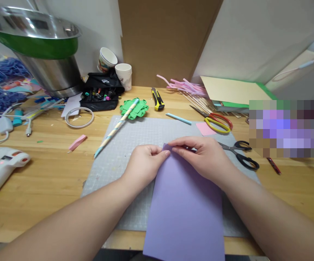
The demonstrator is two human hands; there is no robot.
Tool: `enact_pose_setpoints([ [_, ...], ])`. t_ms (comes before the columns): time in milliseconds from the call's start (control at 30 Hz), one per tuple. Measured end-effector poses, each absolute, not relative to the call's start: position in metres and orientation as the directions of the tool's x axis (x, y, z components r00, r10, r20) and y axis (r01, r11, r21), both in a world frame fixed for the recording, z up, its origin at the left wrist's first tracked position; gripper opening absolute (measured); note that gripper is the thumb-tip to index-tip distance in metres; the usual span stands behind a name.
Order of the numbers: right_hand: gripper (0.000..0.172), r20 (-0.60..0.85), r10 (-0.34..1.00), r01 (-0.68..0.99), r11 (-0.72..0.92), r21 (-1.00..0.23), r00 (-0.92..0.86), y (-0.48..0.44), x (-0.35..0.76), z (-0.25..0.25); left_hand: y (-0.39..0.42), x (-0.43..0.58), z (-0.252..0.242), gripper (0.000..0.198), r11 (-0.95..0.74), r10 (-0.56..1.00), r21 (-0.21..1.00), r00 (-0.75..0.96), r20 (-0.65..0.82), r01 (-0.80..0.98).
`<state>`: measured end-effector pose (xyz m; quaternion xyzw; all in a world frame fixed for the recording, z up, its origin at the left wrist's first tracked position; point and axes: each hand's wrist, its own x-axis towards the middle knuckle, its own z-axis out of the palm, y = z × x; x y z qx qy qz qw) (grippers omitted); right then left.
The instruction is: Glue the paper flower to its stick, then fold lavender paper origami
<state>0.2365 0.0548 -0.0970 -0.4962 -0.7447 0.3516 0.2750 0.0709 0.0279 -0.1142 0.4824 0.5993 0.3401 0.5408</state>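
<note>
A long sheet of purple paper [186, 206] lies over the grey cutting mat [135, 203] and hangs past the table's front edge toward me. My left hand [146, 163] pinches its far left corner between thumb and fingers. At the same far edge, just to the right, my right hand [203, 156] grips the paper with thumb and fingertips. Whether that edge is folded is hard to make out under the fingers. Right of my right hand lie black-handled scissors [244, 154], partly hidden by it. A pink paper square [206, 128] rests beyond.
Left of the mat are a striped paper stick [115, 127], a green paper flower [140, 108] and a white glue gun [3, 168]. Behind are a yellow utility knife [157, 99], red-and-yellow scissors [218, 121], a black pencil case [101, 92], paper cups [124, 76] and a metal bowl [61, 32].
</note>
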Motion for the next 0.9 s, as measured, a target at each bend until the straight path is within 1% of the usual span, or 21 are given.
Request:
enact_pose_setpoints([
  [133,0.011,0.027,0.931,0.552,0.24,-0.798,-0.365,0.058,0.235,-0.094,0.027,0.072,-0.114,0.03,0.283,0.949,0.934,0.081,-0.306,0.217],
  [233,0.011,-0.028,0.932,0.569,0.197,-0.798,-0.36,0.06,0.235,-0.091,0.026,0.073,-0.115,0.03,0.241,0.954,0.944,0.123,-0.273,0.227],
  [300,0.013,-0.052,0.937,0.575,0.167,-0.801,-0.346,0.061,0.235,-0.091,0.025,0.074,-0.116,0.026,0.23,0.952,0.946,0.15,-0.268,0.228],
  [367,0.014,-0.065,0.944,0.574,0.141,-0.806,-0.323,0.062,0.235,-0.092,0.023,0.074,-0.116,0.018,0.241,0.951,0.943,0.14,-0.277,0.229],
  [433,0.015,-0.074,0.951,0.566,0.115,-0.816,-0.3,0.063,0.236,-0.094,0.02,0.074,-0.116,0.016,0.222,0.961,0.933,0.1,-0.259,0.282],
  [500,0.015,-0.09,0.953,0.557,0.092,-0.825,-0.291,0.064,0.237,-0.095,0.017,0.074,-0.114,0.015,0.143,0.979,0.907,0.08,-0.189,0.396],
  [600,0.016,-0.107,0.951,0.54,0.07,-0.839,-0.29,0.065,0.237,-0.097,0.015,0.073,-0.112,0.018,0.01,0.989,0.849,0.12,-0.087,0.528],
  [733,0.017,-0.132,0.95,0.513,0.034,-0.858,-0.283,0.065,0.236,-0.096,0.015,0.073,-0.111,0.018,-0.034,0.99,0.816,0.134,-0.054,0.577],
  [900,0.017,-0.15,0.95,0.5,0.008,-0.866,-0.275,0.064,0.235,-0.094,0.015,0.073,-0.111,0.019,-0.048,0.989,0.814,0.143,-0.044,0.579],
])
